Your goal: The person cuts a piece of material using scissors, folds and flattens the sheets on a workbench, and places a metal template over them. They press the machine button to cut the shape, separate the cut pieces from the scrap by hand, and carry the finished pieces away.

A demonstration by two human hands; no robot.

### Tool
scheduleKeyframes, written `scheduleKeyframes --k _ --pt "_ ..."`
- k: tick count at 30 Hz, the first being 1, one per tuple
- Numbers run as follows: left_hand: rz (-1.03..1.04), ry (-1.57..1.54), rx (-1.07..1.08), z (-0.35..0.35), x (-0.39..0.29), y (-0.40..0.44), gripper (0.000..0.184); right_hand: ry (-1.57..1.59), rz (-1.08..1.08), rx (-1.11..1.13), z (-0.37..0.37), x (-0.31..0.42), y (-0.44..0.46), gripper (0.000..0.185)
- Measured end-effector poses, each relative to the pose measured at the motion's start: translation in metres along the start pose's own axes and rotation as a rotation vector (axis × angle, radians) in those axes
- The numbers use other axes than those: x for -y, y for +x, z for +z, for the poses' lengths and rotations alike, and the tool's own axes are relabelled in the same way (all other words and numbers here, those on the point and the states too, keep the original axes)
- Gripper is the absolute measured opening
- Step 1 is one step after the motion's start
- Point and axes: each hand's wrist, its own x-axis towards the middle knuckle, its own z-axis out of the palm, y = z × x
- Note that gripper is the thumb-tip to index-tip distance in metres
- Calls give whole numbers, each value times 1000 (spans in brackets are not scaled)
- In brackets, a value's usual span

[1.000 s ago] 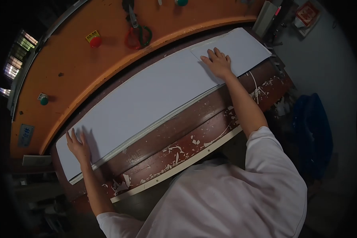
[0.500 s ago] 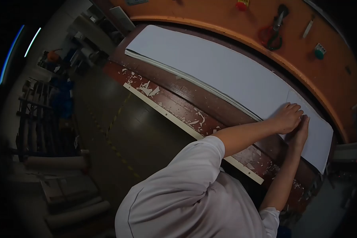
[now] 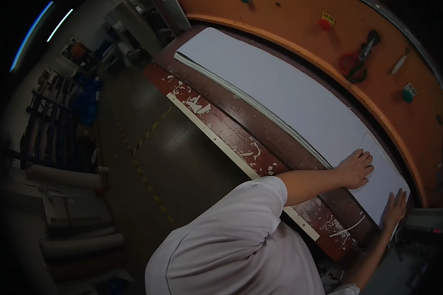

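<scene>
A long stack of white sheets (image 3: 280,88) lies along the dark red bench bed (image 3: 261,115). On top, near the right part, a seam or sheet edge shows. My left hand (image 3: 354,169) rests on the sheets beside that edge, fingers a little apart and holding nothing. Further right, my right hand (image 3: 395,209) lies at the right end of the stack with its fingers spread. Layered edges of the stack show along its near side.
Behind the stack is an orange panel (image 3: 300,24) bearing scissors (image 3: 357,64), a red button (image 3: 326,22), a green button (image 3: 408,93) and a thin white tool (image 3: 401,61). Paper scraps (image 3: 197,104) litter the near ledge. Rolls (image 3: 83,246) and a rack (image 3: 49,108) stand left.
The view has swung round, showing more floor at left. My hands came together near the sheet edge, then parted; my right hand moved to the stack's right end.
</scene>
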Motion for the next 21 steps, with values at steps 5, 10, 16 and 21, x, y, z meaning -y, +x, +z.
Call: scheduleKeyframes --k 5,10,16,21 --pt "2 -43 -56 21 7 -2 51 175 -4 100 44 -31 5 53" --pt "-31 -46 -8 23 10 1 54 333 87 26 59 -47 -3 54" --pt "-42 -66 108 -4 3 4 51 451 30 -10 52 -61 -10 44" --pt "-47 21 185 -1 -7 12 49 431 40 120 8 -75 -20 45"
